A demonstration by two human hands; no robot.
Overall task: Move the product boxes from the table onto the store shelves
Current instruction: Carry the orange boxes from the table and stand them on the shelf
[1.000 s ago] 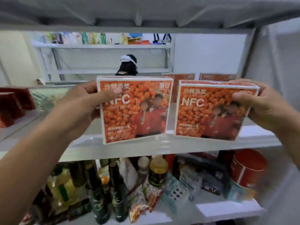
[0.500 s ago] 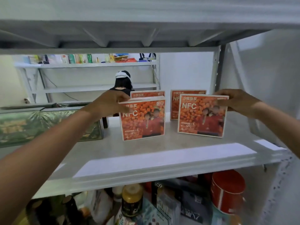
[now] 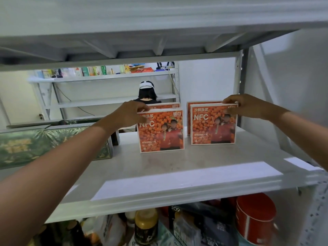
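Two orange product boxes printed "NFC" stand upright on the grey shelf (image 3: 159, 174). My left hand (image 3: 127, 114) grips the top left corner of the left box (image 3: 161, 132). My right hand (image 3: 248, 106) holds the top right corner of the right box (image 3: 213, 126). Behind each of them another orange box stands at the back of the shelf, the left rear box (image 3: 166, 106) and the right rear box (image 3: 188, 118), mostly hidden. Both front boxes rest on the shelf surface.
A green patterned box (image 3: 44, 144) fills the shelf's left side. The shelf above (image 3: 159, 41) hangs low overhead. Below, bottles (image 3: 146, 226) and a red tin (image 3: 255, 219) crowd the lower shelf. A person (image 3: 146, 93) stands beyond, by a far rack.
Both boxes went from held in front of the shelf to standing deep on it, in front of the rear boxes. My arms stretched forward with them.
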